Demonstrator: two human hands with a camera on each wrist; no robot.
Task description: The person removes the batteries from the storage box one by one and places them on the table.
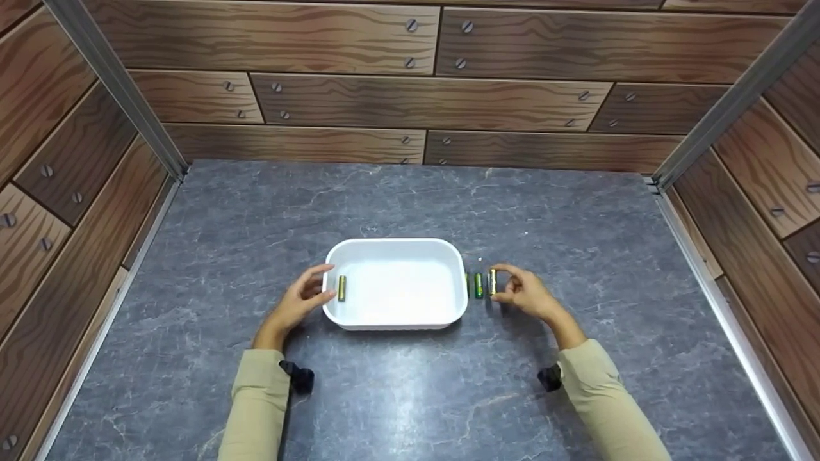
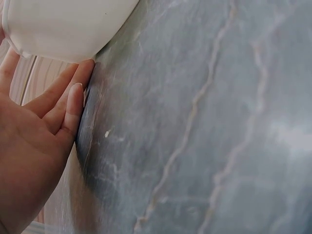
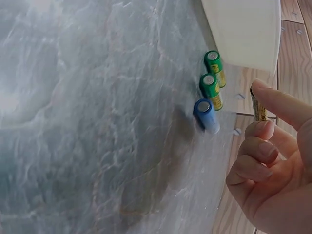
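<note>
With my right hand (image 1: 526,293) I am pinching a gold battery (image 1: 493,282) by its two ends, thumb at the near end, a fingertip at the far end, and the right wrist view is showing it up off the table (image 1: 410,390). Its long axis is pointing away from me, front to back, so it is lying across the line that runs leftward from my hand to the white tub (image 1: 403,288). The tub is sitting to the left of that hand, its own long side running left to right.

Between the tub and my pinch, loose batteries are lying in a row: one green battery (image 3: 215,66) just beside the tub's right end, a second green battery (image 3: 211,90) next to it, then a blue battery (image 3: 206,116), the one nearest my right hand and mostly hidden from above. All three are pointing roughly the same way as the one I am holding. My right hand is much nearer to them than my left.

My left hand (image 1: 298,304) is bracing the tub's left end, fingers fairly straight, thumb and forefinger spread apart at the rim. Just inside that end, a yellowish battery (image 1: 342,289) is lying front to back too.
</note>
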